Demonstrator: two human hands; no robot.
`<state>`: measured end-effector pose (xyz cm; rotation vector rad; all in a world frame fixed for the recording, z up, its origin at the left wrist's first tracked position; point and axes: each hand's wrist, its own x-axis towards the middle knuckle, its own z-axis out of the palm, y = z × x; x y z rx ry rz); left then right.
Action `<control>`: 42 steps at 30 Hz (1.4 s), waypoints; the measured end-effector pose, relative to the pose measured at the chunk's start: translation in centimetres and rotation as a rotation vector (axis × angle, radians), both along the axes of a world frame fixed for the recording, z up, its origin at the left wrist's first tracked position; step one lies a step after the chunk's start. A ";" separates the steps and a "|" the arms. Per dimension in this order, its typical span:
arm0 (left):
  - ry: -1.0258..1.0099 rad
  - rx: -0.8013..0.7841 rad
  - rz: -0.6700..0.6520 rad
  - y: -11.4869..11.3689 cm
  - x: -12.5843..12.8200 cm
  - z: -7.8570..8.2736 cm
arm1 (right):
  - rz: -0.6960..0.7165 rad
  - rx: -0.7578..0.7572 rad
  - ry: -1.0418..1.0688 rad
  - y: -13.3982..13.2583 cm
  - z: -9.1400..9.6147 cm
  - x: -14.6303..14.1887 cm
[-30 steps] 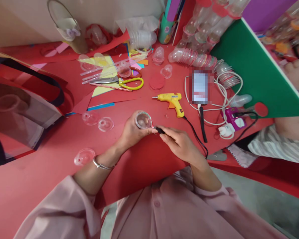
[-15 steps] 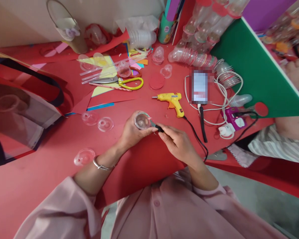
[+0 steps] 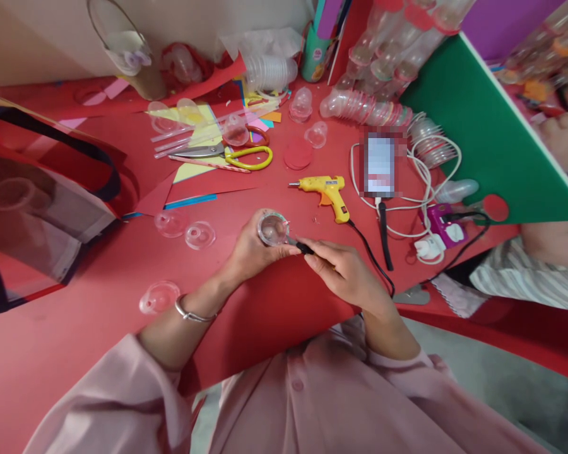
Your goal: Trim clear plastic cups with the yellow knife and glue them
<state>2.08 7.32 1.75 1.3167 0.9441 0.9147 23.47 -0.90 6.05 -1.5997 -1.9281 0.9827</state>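
My left hand [image 3: 252, 250] wraps round a clear plastic cup [image 3: 271, 231], its open mouth tilted up toward me. In my right hand [image 3: 341, 272] is a small black-handled knife [image 3: 305, 248], its thin grey tip against the cup's right rim. My left thumb lies close by the handle. A small red-and-white bit shows at the rim near the tip. Beyond my hands lies a yellow glue gun [image 3: 325, 189], its nozzle pointing left. Two clear plastic lids, a nearer lid [image 3: 201, 235] and a farther lid [image 3: 171, 223], rest left of the cup.
Yellow-handled scissors [image 3: 248, 157] lie farther back beside straws and paper. A charging phone [image 3: 379, 164], white cable and purple power strip [image 3: 447, 226] are on the right. A green board [image 3: 492, 145] stands before another person's arm. Another lid [image 3: 159, 297] sits near my left forearm.
The cup has shifted slightly right and up with my left hand. The knife has tilted a little, its handle slightly lower, still at the rim.
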 end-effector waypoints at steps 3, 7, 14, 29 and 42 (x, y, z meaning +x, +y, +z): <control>-0.008 0.011 -0.019 0.0 -0.1 0.0 | -0.013 0.032 -0.017 -0.1 -0.3 -0.3; -0.018 0.023 -0.030 0.0 0.0 -0.1 | 0.000 0.066 -0.067 0.1 -0.5 -0.7; -0.026 0.014 -0.011 0.1 -0.1 -0.1 | 0.009 0.114 -0.097 0.2 -0.8 -1.0; 0.053 -0.022 0.064 0.0 -0.3 0.1 | 0.093 0.178 -0.223 1.3 -0.7 -0.9; 0.092 0.036 0.084 -0.2 -0.5 0.0 | 0.121 0.197 -0.075 2.0 -1.6 -0.1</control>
